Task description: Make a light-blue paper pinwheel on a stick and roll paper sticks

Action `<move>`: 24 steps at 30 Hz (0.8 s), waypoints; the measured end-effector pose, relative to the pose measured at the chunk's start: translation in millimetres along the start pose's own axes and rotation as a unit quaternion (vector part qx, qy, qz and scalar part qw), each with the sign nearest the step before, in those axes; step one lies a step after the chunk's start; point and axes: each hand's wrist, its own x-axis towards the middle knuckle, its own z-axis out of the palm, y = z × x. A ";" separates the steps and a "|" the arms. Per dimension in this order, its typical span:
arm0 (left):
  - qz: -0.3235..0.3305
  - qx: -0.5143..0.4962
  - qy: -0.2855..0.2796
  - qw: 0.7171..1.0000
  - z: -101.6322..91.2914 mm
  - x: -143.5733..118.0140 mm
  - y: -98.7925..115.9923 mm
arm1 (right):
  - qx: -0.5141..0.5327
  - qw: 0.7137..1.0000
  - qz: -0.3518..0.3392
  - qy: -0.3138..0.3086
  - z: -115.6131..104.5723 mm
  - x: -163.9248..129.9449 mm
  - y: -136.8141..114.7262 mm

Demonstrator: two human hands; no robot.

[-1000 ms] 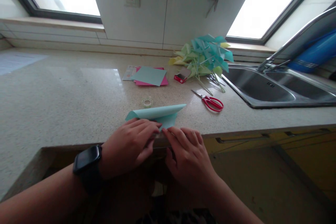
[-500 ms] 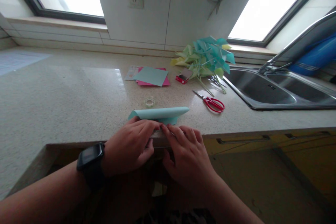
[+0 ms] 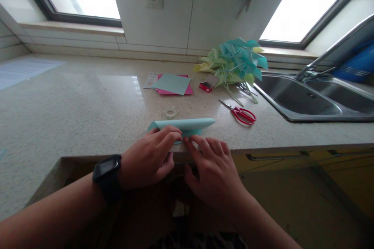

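A light blue sheet of paper (image 3: 187,125), partly rolled into a long tube, lies near the counter's front edge. My left hand (image 3: 152,155), below a dark wristwatch (image 3: 107,166), has its fingers curled over the near left part of the sheet. Beside it, my right hand (image 3: 212,167) presses bent fingertips on the sheet's near corner, its thumb lower at the counter edge. Fingers of both hands almost meet there and partly cover the paper. Just beyond the roll is a small roll of clear tape (image 3: 170,113). Scissors with red handles (image 3: 244,115) lie to the right.
Pink and pale blue paper sheets (image 3: 172,84) are stacked farther back, with a small red box (image 3: 208,84) alongside. Several blue and yellow paper pinwheels (image 3: 242,58) lie by the wall. At right is a steel sink (image 3: 300,97); a printed sheet (image 3: 26,70) lies far left.
The view has shifted slightly, moving everything a little to the right. My left fingers have lifted and curled more, exposing the sheet's near corner. My right hand still presses beside them.
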 end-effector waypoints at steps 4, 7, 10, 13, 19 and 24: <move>-0.012 -0.006 -0.007 1.000 -0.2 0.3 -0.2 | 0.004 1.000 0.008 -0.023 -1.4 1.4 2.1; -0.012 -0.001 -0.019 1.000 -1.1 0.3 0.1 | 0.003 0.999 0.012 -0.033 -1.7 4.2 3.4; -0.007 0.002 -0.022 1.000 -1.8 0.3 0.4 | 0.000 0.999 0.013 -0.042 -2.0 8.4 4.6; -0.003 -0.001 -0.029 1.000 -1.7 0.7 0.5 | -0.002 0.999 0.013 -0.044 -1.8 11.4 6.2; 0.002 0.007 -0.017 1.000 -0.4 1.3 -0.1 | 0.003 0.999 0.012 -0.050 -1.0 13.1 8.5; 0.004 0.017 -0.016 1.000 -0.5 0.2 -1.7 | 0.002 0.999 0.010 -0.050 -0.3 15.5 9.1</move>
